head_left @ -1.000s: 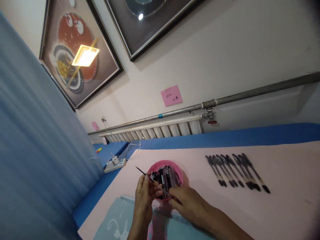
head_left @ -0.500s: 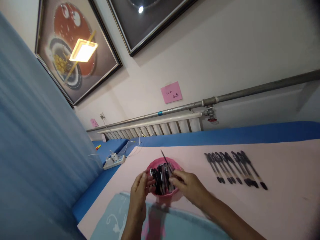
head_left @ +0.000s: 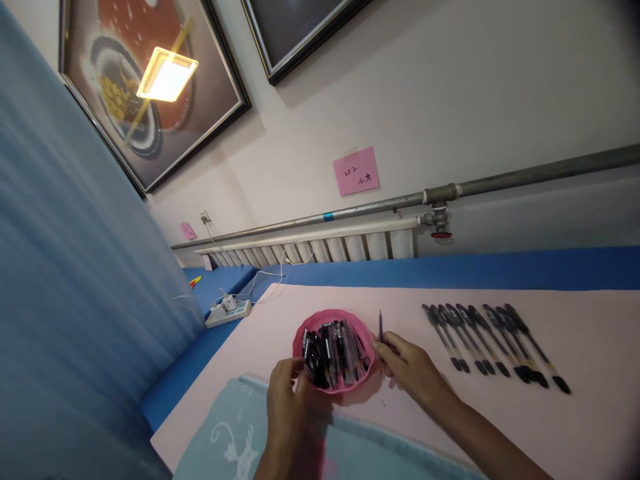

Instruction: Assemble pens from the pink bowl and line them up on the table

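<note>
A round pink basket (head_left: 334,316) with a wavy rim stands on the pink sheet, full of black and clear pens (head_left: 334,353). My left hand (head_left: 286,403) is at the basket's near left side, its curled fingers closed on the rim. Just past the right rim, my right hand (head_left: 415,373) pinches a slim pen (head_left: 381,325), its dark pointed tip upward; the fingers hide its lower part. To the right, several black-ended pens (head_left: 493,340) lie slanted side by side in a row.
A light blue cloth (head_left: 227,427) covers the near edge. White power strip (head_left: 229,313) and cables lie at the left on the blue surface (head_left: 500,269). Behind run a radiator (head_left: 350,245) and a pipe (head_left: 530,175); a blue curtain (head_left: 85,287) hangs at left.
My right hand has moved right, from over the basket to beside it, carrying the pen, which is now more upright. My left hand has lowered and closed on the rim. The view has shifted slightly.
</note>
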`<action>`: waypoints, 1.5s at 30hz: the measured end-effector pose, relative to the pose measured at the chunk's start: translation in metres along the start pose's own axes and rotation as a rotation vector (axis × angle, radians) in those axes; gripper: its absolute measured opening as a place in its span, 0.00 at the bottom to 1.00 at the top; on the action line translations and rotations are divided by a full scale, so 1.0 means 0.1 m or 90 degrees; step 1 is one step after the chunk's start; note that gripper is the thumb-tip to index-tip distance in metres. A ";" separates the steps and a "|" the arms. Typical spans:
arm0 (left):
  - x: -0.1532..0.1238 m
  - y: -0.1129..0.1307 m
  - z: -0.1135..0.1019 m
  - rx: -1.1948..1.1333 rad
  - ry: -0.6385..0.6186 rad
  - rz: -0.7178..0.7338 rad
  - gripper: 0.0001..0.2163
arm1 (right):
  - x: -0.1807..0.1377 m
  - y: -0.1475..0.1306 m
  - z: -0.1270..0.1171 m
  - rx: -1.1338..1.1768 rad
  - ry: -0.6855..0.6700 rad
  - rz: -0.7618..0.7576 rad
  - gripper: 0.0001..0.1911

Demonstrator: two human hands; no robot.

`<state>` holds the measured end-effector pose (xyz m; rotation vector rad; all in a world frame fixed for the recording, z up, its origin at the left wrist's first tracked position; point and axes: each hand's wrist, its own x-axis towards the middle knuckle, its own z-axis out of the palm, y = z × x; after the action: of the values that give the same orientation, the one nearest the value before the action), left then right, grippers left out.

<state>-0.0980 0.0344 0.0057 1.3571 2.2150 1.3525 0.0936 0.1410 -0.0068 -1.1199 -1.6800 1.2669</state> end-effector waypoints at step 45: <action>-0.08 0.51 -0.19 -0.713 -0.066 -0.292 0.13 | -0.45 -0.46 0.27 -0.050 -0.407 -0.145 0.10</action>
<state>-0.0743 0.0245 0.0541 0.4485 1.1538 1.7867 0.0749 0.0845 0.0292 -0.5581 -2.2614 1.5121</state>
